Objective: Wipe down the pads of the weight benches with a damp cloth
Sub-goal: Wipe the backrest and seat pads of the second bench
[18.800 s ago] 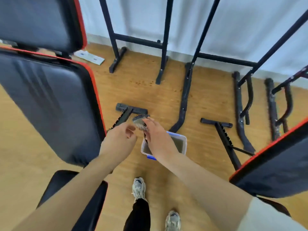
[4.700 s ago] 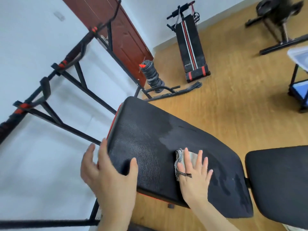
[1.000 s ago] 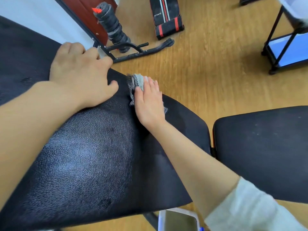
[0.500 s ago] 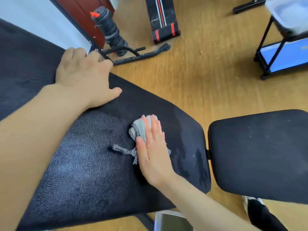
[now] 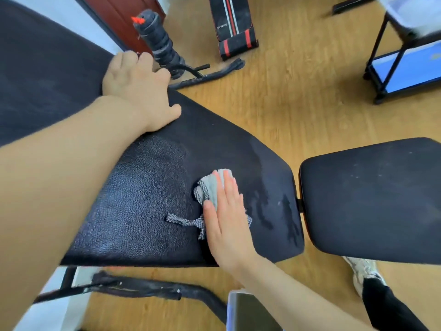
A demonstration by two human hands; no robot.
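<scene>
A long black back pad (image 5: 148, 199) of a weight bench fills the left and middle of the view, with wet streaks near its right end. My right hand (image 5: 226, 218) lies flat on a grey damp cloth (image 5: 212, 189), pressing it onto the pad; a checked corner of the cloth sticks out to the left. My left hand (image 5: 140, 89) grips the pad's far edge, fingers curled over it. To the right, across a narrow gap, sits the black seat pad (image 5: 372, 199), dry and speckled with dust.
A clear tub (image 5: 250, 311) stands on the wooden floor at the bottom edge. My shoe (image 5: 365, 273) is under the seat pad. A foam-roller bar on a stand (image 5: 160, 46), a folded red-striped bench (image 5: 232, 25) and a black shelf cart (image 5: 401, 65) stand beyond.
My right hand has dragged the cloth from the pad's far edge down toward me to the middle of the pad. The left hand keeps its hold on the far edge.
</scene>
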